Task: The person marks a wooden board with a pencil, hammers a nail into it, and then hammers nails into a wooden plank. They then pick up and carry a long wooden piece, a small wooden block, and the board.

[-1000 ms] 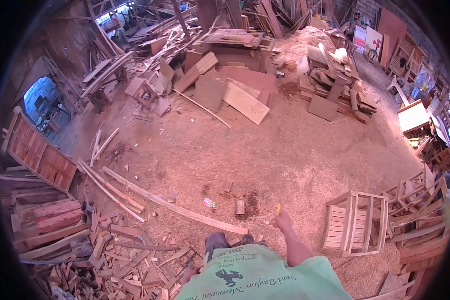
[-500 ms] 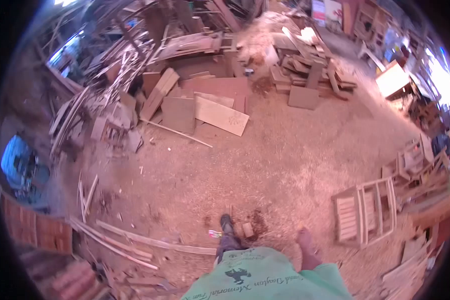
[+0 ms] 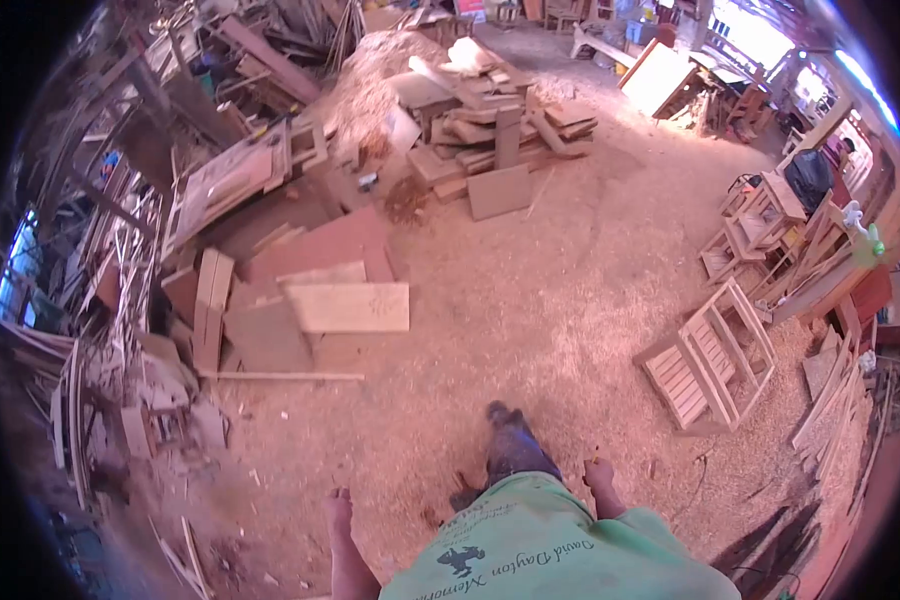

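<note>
My left hand [image 3: 339,497] hangs at the lower left of the body, over the dusty floor and away from any object; its fingers are too small and foreshortened to read. On the other side, my right hand [image 3: 598,471] is held low beside the green shirt [image 3: 530,535], its fingers closed round a small thin yellowish stick whose tip shows. A dark shoe [image 3: 500,411] is on the floor between the hands.
A slatted wooden frame [image 3: 710,360] lies at the right, near stacked stools [image 3: 765,215]. Loose boards [image 3: 350,307] cover the floor at the left. Farther off are a wood pile [image 3: 500,140] and a sawdust heap [image 3: 375,85]. Scrap sticks line the far left.
The view has turned to the right, so the boards and wood pile sit farther left. My left hand has come into view. The feet have changed places in a step.
</note>
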The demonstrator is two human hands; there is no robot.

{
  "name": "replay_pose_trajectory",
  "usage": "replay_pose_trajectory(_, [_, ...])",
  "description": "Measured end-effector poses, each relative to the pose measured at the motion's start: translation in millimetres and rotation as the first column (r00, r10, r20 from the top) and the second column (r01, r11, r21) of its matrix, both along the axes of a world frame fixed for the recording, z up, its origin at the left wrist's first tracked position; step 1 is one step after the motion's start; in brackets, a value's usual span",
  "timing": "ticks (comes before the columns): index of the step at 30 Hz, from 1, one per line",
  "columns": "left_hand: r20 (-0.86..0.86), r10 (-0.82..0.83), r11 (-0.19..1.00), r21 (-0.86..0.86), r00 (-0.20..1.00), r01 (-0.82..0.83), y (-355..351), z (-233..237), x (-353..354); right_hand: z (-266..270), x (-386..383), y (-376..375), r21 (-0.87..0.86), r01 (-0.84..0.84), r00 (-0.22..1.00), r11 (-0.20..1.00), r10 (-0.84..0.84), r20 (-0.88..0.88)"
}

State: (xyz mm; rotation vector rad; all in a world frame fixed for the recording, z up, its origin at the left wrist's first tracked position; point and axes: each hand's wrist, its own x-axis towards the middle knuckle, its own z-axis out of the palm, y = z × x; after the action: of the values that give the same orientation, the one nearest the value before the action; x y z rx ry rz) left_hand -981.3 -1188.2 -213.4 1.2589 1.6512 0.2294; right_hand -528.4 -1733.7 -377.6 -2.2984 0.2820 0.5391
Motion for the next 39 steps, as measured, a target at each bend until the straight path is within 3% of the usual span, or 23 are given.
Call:
replay_pose_trajectory(2, [0.001,-0.154,0.988,0.005,0.988,0.154,17,-17,42,35,35,39,0.052,0.151,0.981,0.987,-0.144,-0.13])
replay_pose_trajectory(3, [0.0,-0.222,0.975,0.002,0.975,0.222,16,-25,59,34,55,53,0.104,0.171,0.984,0.98,-0.165,-0.059])
replay_pose_trajectory(5, [-0.276,-0.421,0.905,-0.07,0.864,0.419,19,-72,90,-37,111,66,0.122,0.185,0.983,0.975,-0.183,-0.029])
replay_pose_trajectory(6, [-0.28,-0.47,0.882,-0.114,0.837,0.457,11,-72,108,-70,138,73,0.132,0.192,0.981,0.972,-0.192,-0.014])
replay_pose_trajectory(7, [-0.21,-0.447,0.893,-0.155,0.87,0.422,-1,-70,127,-66,166,95,0.182,0.228,0.972,0.956,-0.213,-0.099])
replay_pose_trajectory(9, [-0.083,-0.348,0.917,-0.238,0.934,0.32,-21,-64,156,-28,212,163,0.202,0.123,0.992,0.972,-0.125,-0.005])
replay_pose_trajectory(11, [-0.021,-0.248,0.927,-0.296,0.969,0.231,-29,-57,175,47,258,240,0.051,-0.223,0.973,0.973,0.22,0.066])
replay_pose_trajectory(13, [0.007,-0.17,0.928,-0.336,0.985,0.163,-20,-51,188,77,303,315,-0.046,-0.363,0.93,0.931,0.365,0.05])
replay_pose_trajectory(16, [-0.029,-0.194,0.902,-0.398,0.981,0.167,15,-46,197,51,361,424,-0.171,-0.466,0.875,0.868,0.481,0.059])
replay_pose_trajectory(18, [-0.068,-0.2,0.879,-0.453,0.977,0.149,33,-38,195,30,388,476,-0.089,-0.614,0.764,0.785,0.619,0.182])
replay_pose_trajectory(21, [-0.121,-0.099,0.878,-0.477,0.988,0.029,76,-21,196,108,375,573,-0.009,-0.601,0.797,0.799,0.6,0.07])
replay_pose_trajectory(24, [-0.153,-0.052,0.884,-0.466,0.987,-0.025,140,-15,220,103,356,640,-0.106,-0.598,0.766,0.795,0.605,0.217])
replay_pose_trajectory(25, [-0.156,-0.053,0.888,-0.459,0.986,-0.025,165,-22,230,101,352,661,-0.09,-0.567,0.81,0.818,0.575,0.12])
replay_pose_trajectory(28, [-0.069,-0.293,0.918,-0.3,0.954,0.26,234,-55,242,86,346,691,-0.109,-0.528,0.841,0.842,0.499,-0.211])
replay_pose_trajectory(30, [-0.057,-0.322,0.93,-0.204,0.945,0.304,298,-11,299,76,349,713,-0.113,-0.577,0.752,0.809,0.472,-0.461])
replay_pose_trajectory(31, [-0.013,-0.27,0.946,-0.192,0.963,0.262,327,2,321,40,352,712,-0.035,-0.59,0.7,0.807,0.489,-0.52])
replay_pose_trajectory(34, [0.077,-0.07,0.971,-0.222,0.995,0.086,401,61,384,38,358,773,-0.389,-0.784,0.61,0.484,0.717,-0.337])
replay_pose_trajectory(35, [0.102,0.003,0.97,-0.241,0.995,0.022,417,73,398,51,360,797,-0.286,-0.747,0.664,0.6,0.672,-0.326])
replay_pose_trajectory(37, [0.102,-0.038,0.969,-0.239,0.994,0.061,432,74,404,84,374,861,-0.076,-0.608,0.766,0.791,0.558,-0.319])
replay_pose_trajectory(39, [0.075,-0.083,0.959,-0.264,0.994,0.1,437,69,403,18,383,899,0.0,-0.582,0.769,0.813,0.55,-0.325])
